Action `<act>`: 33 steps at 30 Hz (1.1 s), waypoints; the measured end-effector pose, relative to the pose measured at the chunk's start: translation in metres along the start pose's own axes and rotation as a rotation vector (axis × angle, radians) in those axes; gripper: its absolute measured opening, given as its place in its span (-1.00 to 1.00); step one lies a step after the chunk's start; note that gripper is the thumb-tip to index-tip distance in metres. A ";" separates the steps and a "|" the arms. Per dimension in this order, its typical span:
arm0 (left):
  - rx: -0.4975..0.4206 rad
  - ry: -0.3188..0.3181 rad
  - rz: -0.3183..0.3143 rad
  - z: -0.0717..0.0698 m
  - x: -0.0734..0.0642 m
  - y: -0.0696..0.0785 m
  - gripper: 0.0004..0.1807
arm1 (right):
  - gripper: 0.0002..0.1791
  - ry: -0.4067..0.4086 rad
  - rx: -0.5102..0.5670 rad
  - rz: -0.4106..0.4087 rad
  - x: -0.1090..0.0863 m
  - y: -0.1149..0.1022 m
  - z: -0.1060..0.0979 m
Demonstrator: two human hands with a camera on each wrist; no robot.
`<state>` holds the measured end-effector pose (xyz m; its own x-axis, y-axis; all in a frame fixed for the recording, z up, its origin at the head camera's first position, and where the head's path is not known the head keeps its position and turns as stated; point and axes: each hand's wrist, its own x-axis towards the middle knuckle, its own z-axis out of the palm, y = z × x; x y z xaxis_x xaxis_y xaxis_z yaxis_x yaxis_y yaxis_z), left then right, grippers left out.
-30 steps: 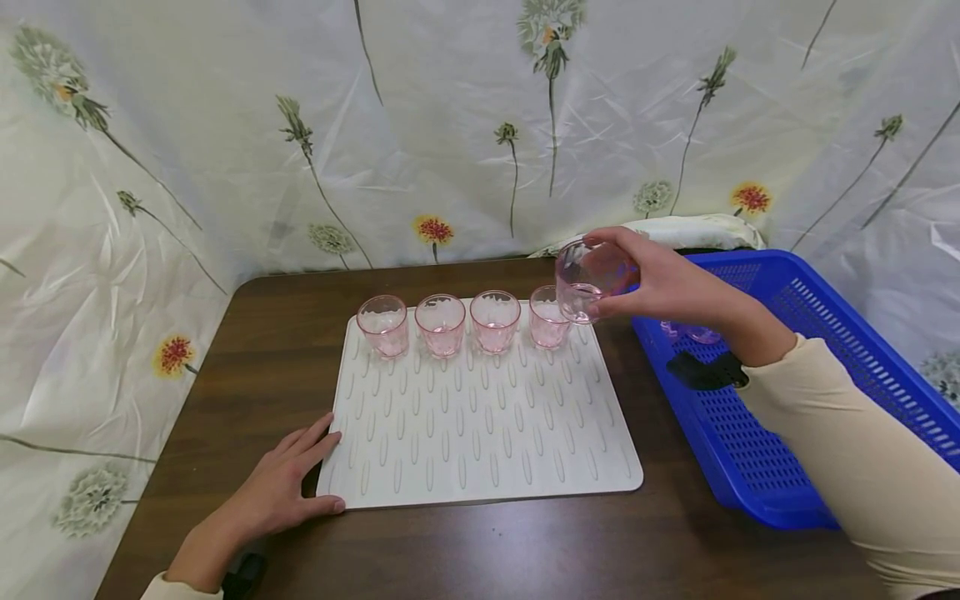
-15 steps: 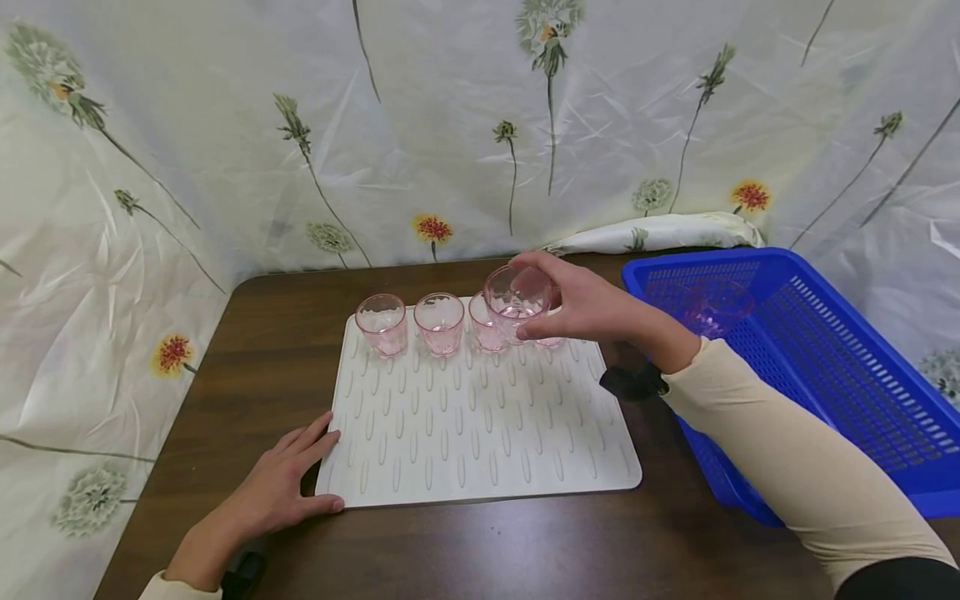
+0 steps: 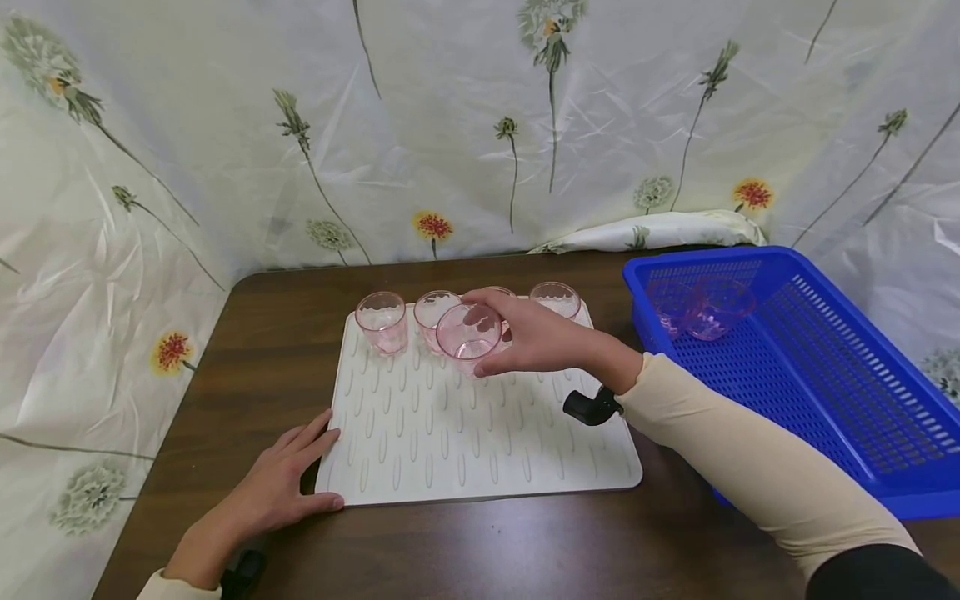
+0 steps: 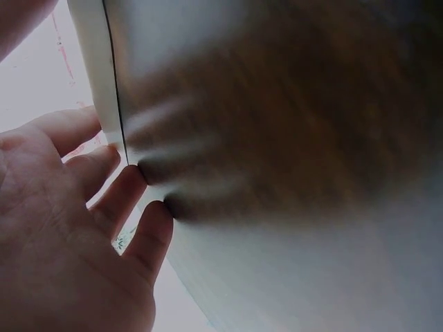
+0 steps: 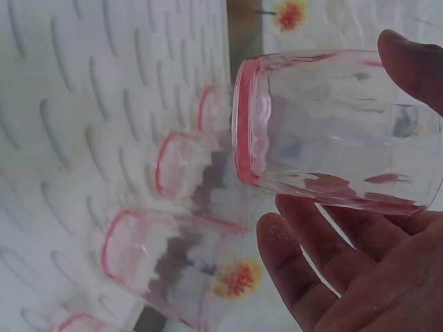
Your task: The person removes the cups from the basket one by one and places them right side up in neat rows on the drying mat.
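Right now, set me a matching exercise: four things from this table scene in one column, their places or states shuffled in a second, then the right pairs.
1. right hand
2. left hand
3. blue basket
4. white mat

a. lies flat on the brown table
b. holds two pink cups
c. grips a pink cup above the mat
d. rests at the mat's near left corner

Pairs: 1-c, 2-d, 3-b, 4-a

The pink cup [image 3: 468, 337] looks like clear, glossy plastic or glass. The white mat [image 3: 480, 433] is matt, ribbed, rubbery-looking. The table [image 3: 285, 325] shows dark wood grain, slightly shiny. The blue basket [image 3: 810, 375] is perforated plastic. The backdrop [image 3: 450, 125] is creased floral sheeting.
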<state>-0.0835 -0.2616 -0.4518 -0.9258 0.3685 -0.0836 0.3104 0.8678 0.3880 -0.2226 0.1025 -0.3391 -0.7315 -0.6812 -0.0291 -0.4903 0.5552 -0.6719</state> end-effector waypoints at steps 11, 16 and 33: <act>-0.007 -0.011 -0.024 0.001 0.000 -0.001 0.01 | -0.08 -0.073 -0.027 -0.041 0.022 -0.007 0.036; -0.005 -0.010 -0.024 0.000 -0.001 0.000 0.01 | -0.08 -0.105 -0.008 -0.022 0.031 -0.009 0.045; -0.018 -0.009 -0.022 -0.001 0.000 0.001 0.01 | -0.11 -0.135 0.082 -0.017 0.054 0.001 0.073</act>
<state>-0.0831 -0.2614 -0.4509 -0.9306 0.3521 -0.1004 0.2858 0.8698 0.4021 -0.2279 0.0313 -0.3953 -0.6501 -0.7514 -0.1125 -0.4580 0.5057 -0.7311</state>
